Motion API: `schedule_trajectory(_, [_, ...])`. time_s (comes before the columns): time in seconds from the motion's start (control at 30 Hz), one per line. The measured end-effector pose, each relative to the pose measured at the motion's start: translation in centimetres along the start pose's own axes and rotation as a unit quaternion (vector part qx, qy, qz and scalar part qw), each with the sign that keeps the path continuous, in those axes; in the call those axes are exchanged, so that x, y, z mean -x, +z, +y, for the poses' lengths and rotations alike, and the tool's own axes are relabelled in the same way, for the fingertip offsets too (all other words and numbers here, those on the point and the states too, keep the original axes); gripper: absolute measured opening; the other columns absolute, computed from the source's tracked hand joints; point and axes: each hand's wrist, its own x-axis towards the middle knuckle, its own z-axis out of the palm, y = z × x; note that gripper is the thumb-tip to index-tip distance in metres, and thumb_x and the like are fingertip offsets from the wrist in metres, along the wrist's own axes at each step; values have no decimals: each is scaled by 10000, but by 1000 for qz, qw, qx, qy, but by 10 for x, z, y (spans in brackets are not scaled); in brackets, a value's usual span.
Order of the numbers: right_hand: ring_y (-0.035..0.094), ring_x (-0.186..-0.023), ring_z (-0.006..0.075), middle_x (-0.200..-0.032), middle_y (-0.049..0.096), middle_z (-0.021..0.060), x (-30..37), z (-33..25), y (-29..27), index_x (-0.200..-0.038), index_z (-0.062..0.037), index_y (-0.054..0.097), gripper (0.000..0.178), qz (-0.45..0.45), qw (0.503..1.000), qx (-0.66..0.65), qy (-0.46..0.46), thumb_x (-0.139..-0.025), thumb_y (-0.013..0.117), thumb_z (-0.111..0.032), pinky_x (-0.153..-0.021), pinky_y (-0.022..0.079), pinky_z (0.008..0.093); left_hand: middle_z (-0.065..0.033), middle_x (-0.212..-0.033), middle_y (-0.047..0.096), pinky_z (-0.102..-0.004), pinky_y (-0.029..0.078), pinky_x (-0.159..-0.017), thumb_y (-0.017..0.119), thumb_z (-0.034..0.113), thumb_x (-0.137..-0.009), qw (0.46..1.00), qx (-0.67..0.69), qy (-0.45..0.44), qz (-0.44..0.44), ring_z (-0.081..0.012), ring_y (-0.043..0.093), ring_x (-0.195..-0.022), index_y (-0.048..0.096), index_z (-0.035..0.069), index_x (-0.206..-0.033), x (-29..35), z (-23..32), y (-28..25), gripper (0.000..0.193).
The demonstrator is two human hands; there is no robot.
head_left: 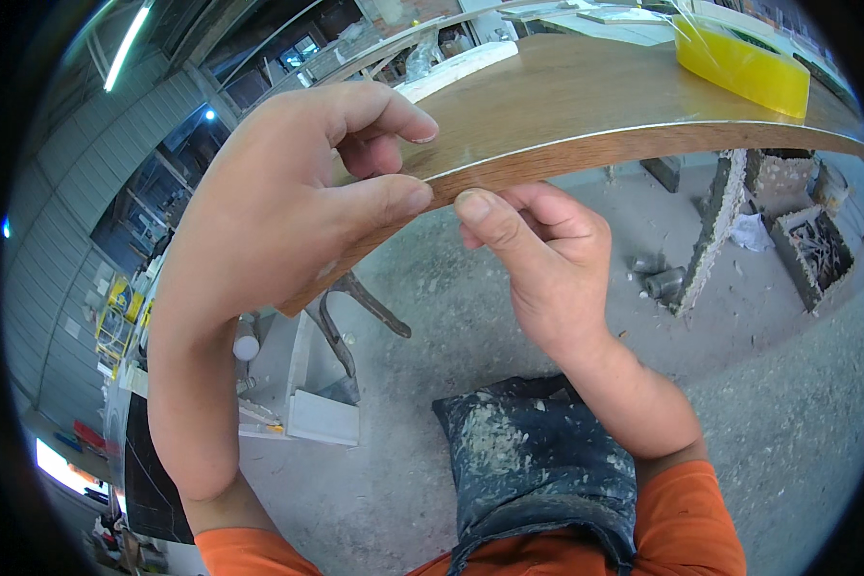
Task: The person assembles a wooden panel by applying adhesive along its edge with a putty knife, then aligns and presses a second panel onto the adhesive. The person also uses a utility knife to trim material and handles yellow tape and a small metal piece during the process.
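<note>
A curved wooden board (586, 86) with a brown wood-grain top and a thin pale line along its edge lies before me. My left hand (278, 182) is at the board's left part, its thumb against the edge and its curled fingers above the top, with a gap between thumb and forefinger. Just right of that thumb, my right hand (547, 254) is in a pinch at the underside of the edge. Whatever lies between its fingertips is hidden. A yellow roll of tape (744, 72) stands on the board at the far right.
Below the board are a forked metal leg (341, 322) and a white block (324, 418). On the floor to the right stand a crusted open box (813, 252) of small pieces and metal cylinders (664, 282). A dark slab (154, 470) is at lower left.
</note>
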Motion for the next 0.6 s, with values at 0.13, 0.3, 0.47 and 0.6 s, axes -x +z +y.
schedule_trajectory(0.13, [496,-662,24,-702,622,-45,-2,9,2,-883,25,728,247,18,999,-32,-29,-919,797,-209,-569,418,218,9,-924,600,-255,420,-720,773,170,-832,1000,19,-1,-19,-94,523,-795,711,77,-1218,1,0,0,402])
schedule_trajectory(0.3, [504,-666,23,-706,629,-40,-1,9,4,-887,28,729,236,20,998,-42,-31,-925,790,-197,-573,424,216,5,-929,567,-261,418,-738,758,180,-817,1000,-1,18,-8,-102,516,-824,699,78,-1239,3,-3,4,437])
schedule_trajectory(0.47, [510,-662,20,-706,635,-37,-2,8,6,-893,30,732,223,22,997,-61,-32,-928,786,-183,-571,425,211,-2,-944,589,-266,426,-770,754,211,-823,997,72,-31,-15,-112,544,-866,701,82,-1242,4,-2,3,442])
schedule_trajectory(0.6, [503,-651,18,-700,631,-44,-2,6,5,-896,28,733,221,21,998,-43,-28,-929,785,-184,-564,419,210,-38,-1017,633,-304,458,-834,764,177,-796,995,-50,75,44,-172,601,-960,669,89,-1298,17,-1,3,518])
